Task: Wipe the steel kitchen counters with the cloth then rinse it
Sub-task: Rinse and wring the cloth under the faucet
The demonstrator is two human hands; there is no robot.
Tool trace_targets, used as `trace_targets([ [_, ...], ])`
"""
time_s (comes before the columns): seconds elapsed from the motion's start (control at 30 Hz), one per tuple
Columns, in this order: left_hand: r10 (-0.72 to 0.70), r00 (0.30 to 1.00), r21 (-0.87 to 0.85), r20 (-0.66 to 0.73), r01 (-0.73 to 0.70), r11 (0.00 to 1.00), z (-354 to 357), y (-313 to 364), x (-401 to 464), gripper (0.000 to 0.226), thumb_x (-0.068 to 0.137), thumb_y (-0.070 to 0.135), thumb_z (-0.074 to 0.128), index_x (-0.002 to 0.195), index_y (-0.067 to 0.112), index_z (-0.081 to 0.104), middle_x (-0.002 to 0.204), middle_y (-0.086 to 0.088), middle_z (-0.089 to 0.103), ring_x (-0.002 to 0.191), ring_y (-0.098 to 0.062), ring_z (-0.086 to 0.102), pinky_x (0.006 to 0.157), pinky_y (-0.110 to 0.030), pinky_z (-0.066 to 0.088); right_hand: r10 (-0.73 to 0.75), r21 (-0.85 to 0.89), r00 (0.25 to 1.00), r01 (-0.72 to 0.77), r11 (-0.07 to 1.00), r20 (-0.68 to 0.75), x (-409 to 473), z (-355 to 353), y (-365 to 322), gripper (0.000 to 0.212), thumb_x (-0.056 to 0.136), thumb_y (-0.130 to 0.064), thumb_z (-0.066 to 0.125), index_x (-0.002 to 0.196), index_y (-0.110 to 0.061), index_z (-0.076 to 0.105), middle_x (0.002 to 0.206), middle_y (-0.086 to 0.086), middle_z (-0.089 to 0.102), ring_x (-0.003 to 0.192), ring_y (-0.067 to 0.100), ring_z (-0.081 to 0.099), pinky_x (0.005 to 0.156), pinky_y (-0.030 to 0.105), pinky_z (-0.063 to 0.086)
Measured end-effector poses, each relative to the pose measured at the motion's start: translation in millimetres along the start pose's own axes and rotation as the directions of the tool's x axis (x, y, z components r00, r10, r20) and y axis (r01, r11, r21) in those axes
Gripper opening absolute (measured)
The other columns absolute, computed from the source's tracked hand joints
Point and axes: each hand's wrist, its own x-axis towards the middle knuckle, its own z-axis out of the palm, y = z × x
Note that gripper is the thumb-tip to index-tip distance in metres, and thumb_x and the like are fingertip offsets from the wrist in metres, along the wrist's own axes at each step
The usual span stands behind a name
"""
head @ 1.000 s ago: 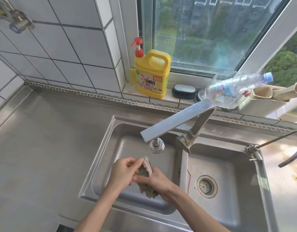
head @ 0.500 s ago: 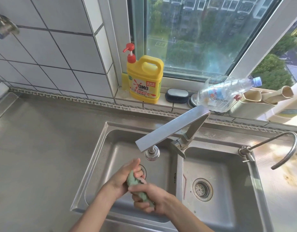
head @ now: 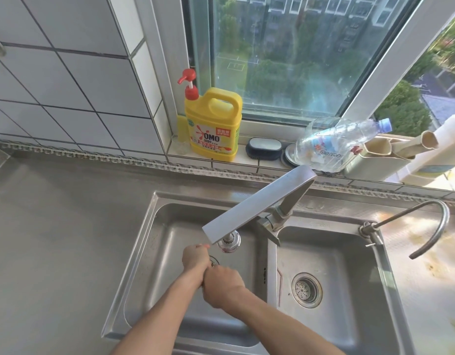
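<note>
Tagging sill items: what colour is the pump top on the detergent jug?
Red pump on the yellow detergent jug; clear in the head view.

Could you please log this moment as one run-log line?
phase: rinse/wring | left hand: fist on cloth | right hand: fist on cloth | cloth: almost hidden | place: left sink basin, under faucet | water: none visible

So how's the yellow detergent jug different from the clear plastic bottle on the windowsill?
The yellow detergent jug stands upright; the clear plastic bottle lies tilted, its neck propped on the beige holder. The jug is opaque with a red pump; the bottle is see-through with a blue cap and looks empty. Both are plastic and sit on the windowsill behind the sink.
</note>
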Motion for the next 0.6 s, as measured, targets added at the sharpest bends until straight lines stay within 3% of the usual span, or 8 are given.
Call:
trace_targets([
  [0.03, 0.028, 0.999, 0.046, -0.026, -0.026, 0.999, 1, -1, 2, 0.032, 0.099, 0.002, 0.046, 0.115, -0.002, 0.074, 0.086, -0.026, 0.073, 0.075, -0.04, 0.073, 0.069, -0.041, 0.061, -0.005, -0.04, 1.0, 0.005, 0.999, -0.005, 2, 0, 0, 0.036, 0.096, -0.014, 0.049, 0.131, -0.007, 0.055, 0.124, 0.013, 0.067, 0.11, 0.035, 0.068, 0.083, 0.041, 0.053],
  [0.1, 0.028, 0.998, 0.08, -0.056, -0.024, 0.996, 3, -2, 3, 0.031, 0.097, 0.002, 0.05, 0.116, -0.005, 0.073, 0.114, -0.032, 0.073, 0.108, -0.048, 0.071, 0.096, -0.052, 0.057, -0.021, -0.112, 1.0, 0.021, 0.994, 0.002, 3, -1, 0, 0.033, 0.095, -0.012, 0.051, 0.126, -0.008, 0.059, 0.12, 0.012, 0.069, 0.106, 0.034, 0.07, 0.074, 0.038, 0.049],
  [0.17, 0.002, 0.998, 0.044, -0.064, 0.001, 0.999, 4, -3, 5, 0.031, 0.098, 0.004, 0.05, 0.115, -0.003, 0.074, 0.106, -0.029, 0.074, 0.1, -0.045, 0.073, 0.092, -0.048, 0.059, -0.04, -0.155, 0.999, 0.039, 0.987, -0.006, 4, -4, 2, 0.029, 0.094, -0.012, 0.051, 0.121, -0.008, 0.062, 0.116, 0.012, 0.071, 0.102, 0.034, 0.071, 0.069, 0.037, 0.045],
  [0.2, -0.008, 0.998, 0.015, -0.061, 0.009, 1.0, 3, -3, 6, 0.03, 0.1, 0.006, 0.049, 0.112, -0.002, 0.075, 0.089, -0.025, 0.074, 0.082, -0.039, 0.072, 0.081, -0.043, 0.059, -0.049, -0.156, 0.999, 0.046, 0.987, -0.015, 5, -6, 4, 0.028, 0.093, -0.012, 0.052, 0.119, -0.009, 0.062, 0.114, 0.013, 0.071, 0.1, 0.035, 0.071, 0.068, 0.037, 0.044],
  [0.3, -0.056, 0.998, -0.097, -0.016, 0.054, 0.994, -7, -2, 9, 0.032, 0.105, 0.016, 0.048, 0.101, -0.002, 0.075, 0.049, -0.003, 0.05, 0.045, -0.022, 0.046, 0.053, -0.03, 0.039, -0.017, -0.026, 0.999, 0.016, 1.0, -0.046, 5, -11, 9, 0.026, 0.091, -0.022, 0.052, 0.112, -0.012, 0.063, 0.11, 0.014, 0.07, 0.098, 0.04, 0.069, 0.069, 0.038, 0.043],
  [0.43, -0.044, 0.995, -0.197, 0.089, 0.061, 0.978, -26, 5, -2, 0.022, 0.1, 0.027, 0.061, 0.092, 0.009, 0.07, 0.064, -0.005, 0.062, 0.059, -0.024, 0.06, 0.063, -0.031, 0.051, 0.051, 0.257, 0.99, -0.016, 0.966, -0.129, -2, -8, 14, 0.053, 0.084, -0.05, 0.063, 0.122, -0.017, 0.046, 0.117, 0.006, 0.066, 0.103, 0.037, 0.066, 0.073, 0.041, 0.043],
  [0.53, -0.047, 0.948, -0.283, 0.314, 0.14, 0.949, -38, 6, -16, 0.03, 0.096, 0.046, 0.068, 0.091, 0.016, 0.068, 0.077, -0.002, 0.07, 0.071, -0.02, 0.068, 0.069, -0.032, 0.055, -0.011, 0.19, 0.967, 0.061, 0.98, -0.255, -12, -6, 15, 0.06, 0.089, -0.053, 0.059, 0.135, -0.021, 0.036, 0.121, 0.007, 0.064, 0.1, 0.04, 0.066, 0.073, 0.043, 0.045],
  [0.6, -0.039, 0.884, -0.372, 0.467, 0.236, 0.898, -52, 7, -23, 0.031, 0.093, 0.045, 0.069, 0.092, 0.014, 0.068, 0.083, -0.002, 0.07, 0.074, -0.017, 0.07, 0.069, -0.032, 0.057, -0.02, 0.306, 0.98, 0.081, 0.949, -0.198, -22, -12, 13, 0.055, 0.093, -0.051, 0.055, 0.137, -0.021, 0.041, 0.112, 0.01, 0.067, 0.092, 0.037, 0.066, 0.072, 0.044, 0.048],
])
